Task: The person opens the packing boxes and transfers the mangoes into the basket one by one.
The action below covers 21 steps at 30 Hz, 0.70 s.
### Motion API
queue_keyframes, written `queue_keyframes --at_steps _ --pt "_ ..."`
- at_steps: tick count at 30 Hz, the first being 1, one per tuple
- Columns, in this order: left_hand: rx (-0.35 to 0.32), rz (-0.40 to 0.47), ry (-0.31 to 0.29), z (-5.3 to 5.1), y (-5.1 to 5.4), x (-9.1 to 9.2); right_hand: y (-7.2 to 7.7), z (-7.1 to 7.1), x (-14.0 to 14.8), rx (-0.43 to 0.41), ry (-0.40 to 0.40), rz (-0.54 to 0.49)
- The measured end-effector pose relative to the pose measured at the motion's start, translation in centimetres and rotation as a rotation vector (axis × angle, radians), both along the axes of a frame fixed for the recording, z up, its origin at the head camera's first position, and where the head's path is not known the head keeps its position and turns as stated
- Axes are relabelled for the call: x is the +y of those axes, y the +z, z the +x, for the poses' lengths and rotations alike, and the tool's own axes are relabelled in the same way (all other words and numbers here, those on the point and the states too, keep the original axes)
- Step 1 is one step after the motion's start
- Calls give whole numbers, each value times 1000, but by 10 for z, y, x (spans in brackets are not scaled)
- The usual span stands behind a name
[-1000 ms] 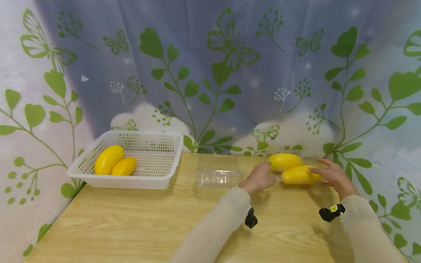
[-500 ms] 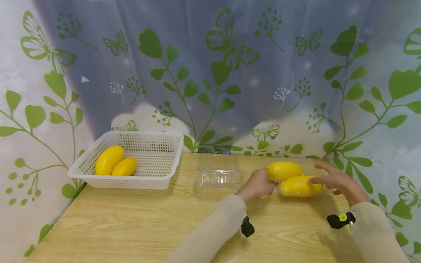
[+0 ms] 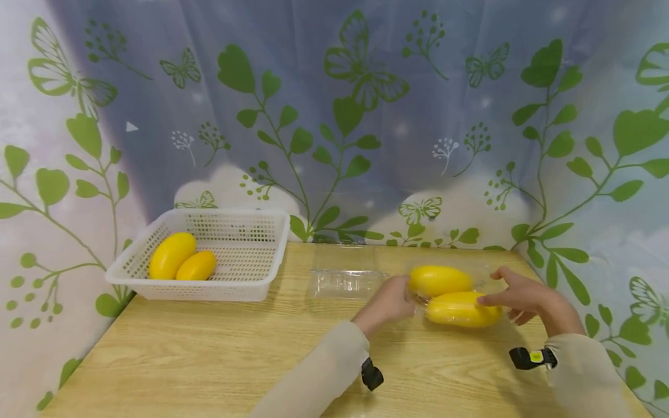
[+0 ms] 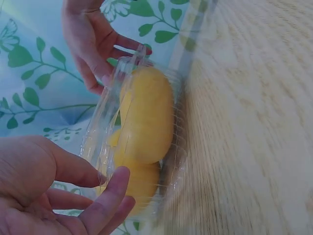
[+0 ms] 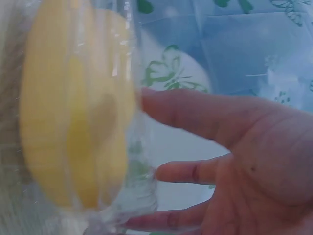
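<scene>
A clear plastic clamshell box (image 4: 178,147), its lid over two yellow mangoes, lies between my hands at the table's right side. One mango (image 3: 441,280) is farther back and the other (image 3: 462,309) nearer in the head view. My left hand (image 3: 389,305) pinches the box's left end between thumb and fingers. At the right end, my right hand (image 3: 528,299) has its thumb on the lid and its fingers spread along the end wall, as the right wrist view shows. Whether the box rests fully on the table cannot be told.
Another clear plastic box (image 3: 345,284) stands left of my left hand, near the table's back edge. Farther left is a white perforated basket (image 3: 251,292) holding a large mango (image 3: 171,256) and a smaller one (image 3: 196,266). A patterned curtain (image 3: 292,116) hangs behind the wooden table (image 3: 209,348).
Both hands have brought the box with its two mangoes toward me and slightly left, away from the table's back edge. The basket and the other box have stayed put.
</scene>
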<state>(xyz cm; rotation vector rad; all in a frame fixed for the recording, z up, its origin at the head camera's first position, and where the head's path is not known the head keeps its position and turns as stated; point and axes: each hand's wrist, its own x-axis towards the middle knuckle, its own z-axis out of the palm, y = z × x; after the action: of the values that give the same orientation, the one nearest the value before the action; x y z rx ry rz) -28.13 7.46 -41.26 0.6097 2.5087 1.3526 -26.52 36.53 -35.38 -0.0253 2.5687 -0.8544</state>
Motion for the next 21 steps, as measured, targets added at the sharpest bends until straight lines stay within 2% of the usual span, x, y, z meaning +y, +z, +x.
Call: queue_keyframes --at_steps 7,14,21 --pt "34 -6 -32 9 -1 -13 2 3 -12 0 1 16" --pt "-1 1 -6 16 0 -25 4 6 -19 3 36 -15" --pt "6 8 35 13 -2 -39 -2 2 -30 19 44 -48"
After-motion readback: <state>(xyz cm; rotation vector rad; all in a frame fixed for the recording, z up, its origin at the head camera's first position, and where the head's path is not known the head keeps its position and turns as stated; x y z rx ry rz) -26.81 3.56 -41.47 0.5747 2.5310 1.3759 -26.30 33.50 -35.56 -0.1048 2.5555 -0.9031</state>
